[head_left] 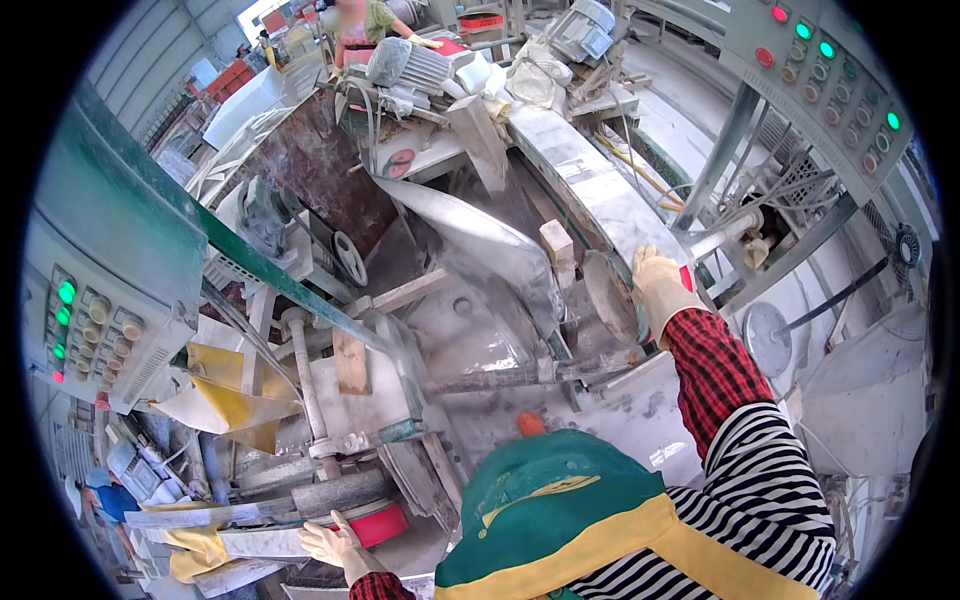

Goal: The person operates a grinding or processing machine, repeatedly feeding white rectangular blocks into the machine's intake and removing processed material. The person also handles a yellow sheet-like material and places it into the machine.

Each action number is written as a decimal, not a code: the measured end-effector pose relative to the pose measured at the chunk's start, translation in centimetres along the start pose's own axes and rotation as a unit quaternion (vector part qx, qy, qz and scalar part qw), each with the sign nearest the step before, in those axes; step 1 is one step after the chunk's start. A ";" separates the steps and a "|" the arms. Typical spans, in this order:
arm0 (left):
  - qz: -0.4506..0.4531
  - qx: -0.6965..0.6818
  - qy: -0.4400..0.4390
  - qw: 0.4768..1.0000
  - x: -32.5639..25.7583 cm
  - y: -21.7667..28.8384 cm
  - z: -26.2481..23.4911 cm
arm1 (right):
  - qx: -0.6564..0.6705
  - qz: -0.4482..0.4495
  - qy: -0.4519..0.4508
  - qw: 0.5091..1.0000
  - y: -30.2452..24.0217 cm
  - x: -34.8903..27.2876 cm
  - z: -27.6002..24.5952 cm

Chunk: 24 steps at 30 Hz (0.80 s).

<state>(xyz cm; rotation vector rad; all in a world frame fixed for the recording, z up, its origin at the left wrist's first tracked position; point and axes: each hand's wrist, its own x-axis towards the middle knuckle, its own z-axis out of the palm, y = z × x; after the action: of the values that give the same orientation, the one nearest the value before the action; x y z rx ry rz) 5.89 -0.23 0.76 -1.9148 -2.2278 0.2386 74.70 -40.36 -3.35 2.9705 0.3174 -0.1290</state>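
My right hand (pixel 660 285), in a pale glove, lies with its fingers stretched on the near end of a long white stone-like strip (pixel 590 170). A small red part shows just beside its wrist. At the lower left, my left hand (pixel 335 545), gloved as well, has its fingers spread on the end of another pale strip (pixel 262 543). Right against that hand is a red curved band (pixel 382 524) beneath a dark grey roller-like part (pixel 345 492). Neither hand is wrapped round anything. Both forearms wear red-and-black checked sleeves.
Control panels with lit buttons stand at left (pixel 90 330) and upper right (pixel 820 80). Between my hands is a wet, dusty machine bed with a bent grey sheet (pixel 475 235) and a round disc (pixel 608 295). Motors (pixel 410 68) stand beyond. One person (pixel 365 25) is at the far end, another (pixel 105 495) at far left.
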 end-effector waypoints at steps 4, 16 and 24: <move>-0.004 0.008 -0.001 1.000 -0.7 0.0 -0.3 | 0.004 -0.009 -0.033 0.999 -0.9 -1.0 -2.4; 0.019 0.014 0.121 0.992 2.7 -2.9 2.0 | -0.068 -0.053 -0.088 0.992 -1.6 -2.1 -5.4; -0.031 0.000 0.035 0.999 2.2 0.5 -1.3 | -0.063 -0.027 -0.063 0.996 -1.2 -1.2 -4.3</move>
<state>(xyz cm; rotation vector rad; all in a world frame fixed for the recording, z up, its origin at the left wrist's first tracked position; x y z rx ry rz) 6.37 2.05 1.99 -1.8218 -2.2369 0.1609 73.54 -38.79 0.82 2.8152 0.3747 -0.2903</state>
